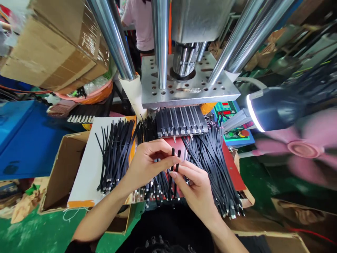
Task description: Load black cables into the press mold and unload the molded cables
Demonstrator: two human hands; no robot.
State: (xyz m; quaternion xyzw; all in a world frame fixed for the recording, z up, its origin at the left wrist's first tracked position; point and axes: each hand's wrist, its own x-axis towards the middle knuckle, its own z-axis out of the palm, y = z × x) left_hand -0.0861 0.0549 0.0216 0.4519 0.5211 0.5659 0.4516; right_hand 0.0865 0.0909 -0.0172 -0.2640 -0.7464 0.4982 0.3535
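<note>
Left hand [151, 160]: fingertips together, pinching two black cable ends [179, 154] mid-frame.
Right hand [195, 181]: pinching them slightly lower.
Loose cables [158, 185]: lower centre; a slackened pinch could let the held ends slip and tangle here.

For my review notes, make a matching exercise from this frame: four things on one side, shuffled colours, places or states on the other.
1. Upright black strips
2. Fan
3. Lamp
4. Floor

A. Green
B. Lit along its rim
C. Held in the left hand and right hand
D. Pink

Pairs: 1-C, 2-D, 3-B, 4-A
</note>
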